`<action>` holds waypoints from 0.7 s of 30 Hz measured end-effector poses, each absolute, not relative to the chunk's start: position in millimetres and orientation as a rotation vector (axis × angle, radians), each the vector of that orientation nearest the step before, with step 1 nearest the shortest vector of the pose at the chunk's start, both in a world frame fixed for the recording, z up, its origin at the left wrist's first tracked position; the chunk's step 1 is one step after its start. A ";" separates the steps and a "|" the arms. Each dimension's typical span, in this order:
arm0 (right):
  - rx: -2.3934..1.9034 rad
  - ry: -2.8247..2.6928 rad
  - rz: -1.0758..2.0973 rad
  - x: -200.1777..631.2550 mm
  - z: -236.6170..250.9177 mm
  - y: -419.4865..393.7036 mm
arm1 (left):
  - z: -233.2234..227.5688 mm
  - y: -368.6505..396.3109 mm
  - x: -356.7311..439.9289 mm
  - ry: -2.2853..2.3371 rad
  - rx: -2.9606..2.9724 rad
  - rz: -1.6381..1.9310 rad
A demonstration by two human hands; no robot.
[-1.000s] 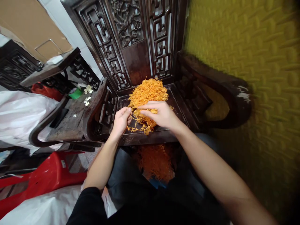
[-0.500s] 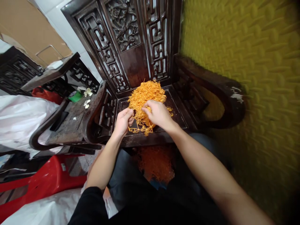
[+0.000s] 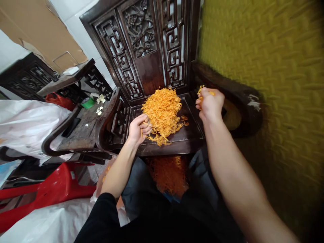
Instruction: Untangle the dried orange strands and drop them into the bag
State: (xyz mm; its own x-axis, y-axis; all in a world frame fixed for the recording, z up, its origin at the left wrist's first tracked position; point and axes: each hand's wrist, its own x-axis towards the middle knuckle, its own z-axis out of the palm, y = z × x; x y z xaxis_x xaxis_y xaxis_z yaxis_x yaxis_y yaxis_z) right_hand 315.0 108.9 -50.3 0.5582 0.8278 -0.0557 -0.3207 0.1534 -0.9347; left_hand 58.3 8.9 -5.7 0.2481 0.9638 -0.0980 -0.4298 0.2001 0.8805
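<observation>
Hands: left hand (image 3: pixel 138 128) pinches orange strands at the pile's near-left edge; right hand (image 3: pixel 209 101) is raised right, fist closed on a few strands.
Chair (image 3: pixel 187 135): dark carved wood.
Pile (image 3: pixel 162 111): orange strands heaped on the seat.
Writing: none readable.

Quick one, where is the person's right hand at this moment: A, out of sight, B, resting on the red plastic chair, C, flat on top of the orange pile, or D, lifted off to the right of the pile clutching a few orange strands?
D: the right hand is raised beside the armrest, closed on a few strands, clear of the orange pile on the chair seat.
</observation>
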 end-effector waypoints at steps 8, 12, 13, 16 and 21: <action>-0.930 -0.459 1.242 302.2 -29.3 68.7 | -45.6 -32.4 87.0 0.580 2.082 0.056; -0.752 -0.411 1.622 292.5 -28.5 57.6 | -55.0 -38.5 95.0 0.647 2.535 0.134; -0.696 -0.419 1.727 288.4 -28.9 54.6 | -51.3 -33.5 93.8 0.805 2.540 0.388; -0.576 -0.526 1.967 268.5 -31.9 45.2 | -35.9 -12.2 89.1 1.264 2.364 1.235; -0.549 -0.707 1.955 223.1 -45.6 36.6 | -40.8 11.1 97.7 1.286 2.497 1.460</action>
